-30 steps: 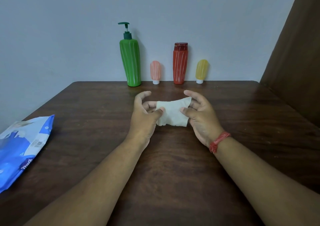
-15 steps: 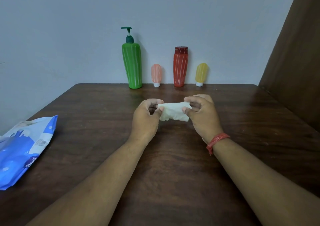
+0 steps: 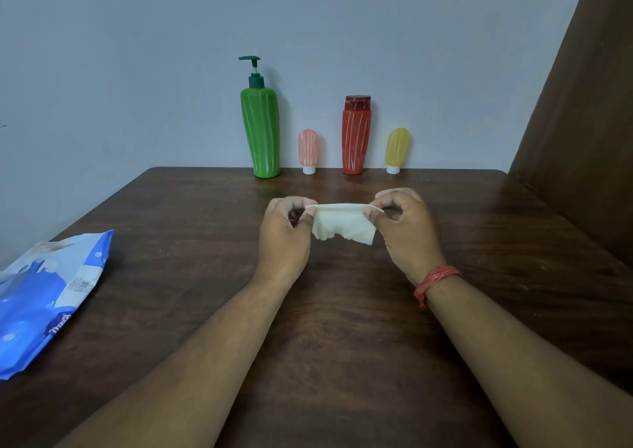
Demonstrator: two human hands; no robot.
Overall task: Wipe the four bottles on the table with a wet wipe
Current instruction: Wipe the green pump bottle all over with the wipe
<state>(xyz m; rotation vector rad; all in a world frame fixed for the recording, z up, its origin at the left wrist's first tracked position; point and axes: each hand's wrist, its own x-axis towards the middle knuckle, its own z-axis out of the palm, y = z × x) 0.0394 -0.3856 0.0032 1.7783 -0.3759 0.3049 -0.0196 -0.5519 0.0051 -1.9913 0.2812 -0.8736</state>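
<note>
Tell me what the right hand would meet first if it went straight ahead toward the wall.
Probably the red bottle or the yellow bottle; the right hand, pinching the wipe, sits roughly between their lines. Bare table lies before them, but depth is hard to judge from this single view.

Open table [image 3: 342, 362] surface from centre toward 12 o'clock; four bottles [image 3: 356, 135] line the far edge there, wipes pack [image 3: 44, 296] lies at 9 o'clock.
</note>
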